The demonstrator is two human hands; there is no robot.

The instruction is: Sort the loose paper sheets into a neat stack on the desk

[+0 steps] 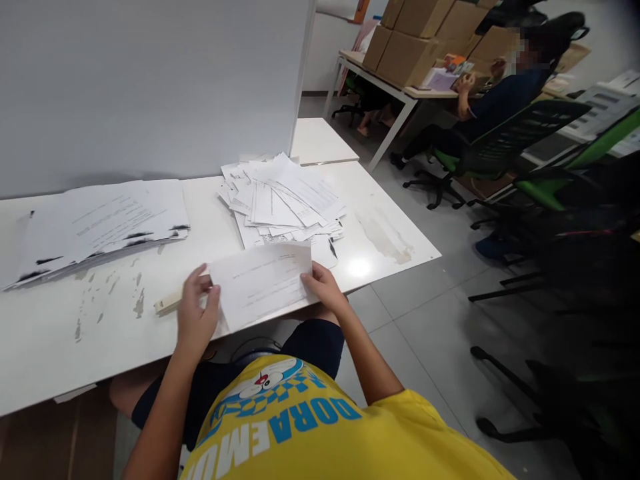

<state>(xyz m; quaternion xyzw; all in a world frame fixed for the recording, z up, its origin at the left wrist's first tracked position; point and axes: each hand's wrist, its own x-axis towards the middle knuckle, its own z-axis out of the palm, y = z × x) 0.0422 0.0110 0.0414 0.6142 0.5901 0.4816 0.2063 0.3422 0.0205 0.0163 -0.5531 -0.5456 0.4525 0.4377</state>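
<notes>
A white printed sheet of paper [260,287] is held tilted over the front edge of the table, between my two hands. My left hand [196,310] has its thumb on the sheet's left edge, with fingertips beside and partly behind it. At the right edge, my right hand [324,288] pinches the paper, thumb in front and fingers mostly hidden. Just left of my left hand, a small cream-coloured block-like object [168,304] lies on the table. Beyond the sheet is a messy pile of loose papers [285,200].
A neater paper stack [110,220] with black-smudged edges lies on the white table [120,333] at left. A grey partition [150,87] stands behind. At right are office chairs [515,143], a seated person [510,93], and cardboard boxes [405,57] on another desk.
</notes>
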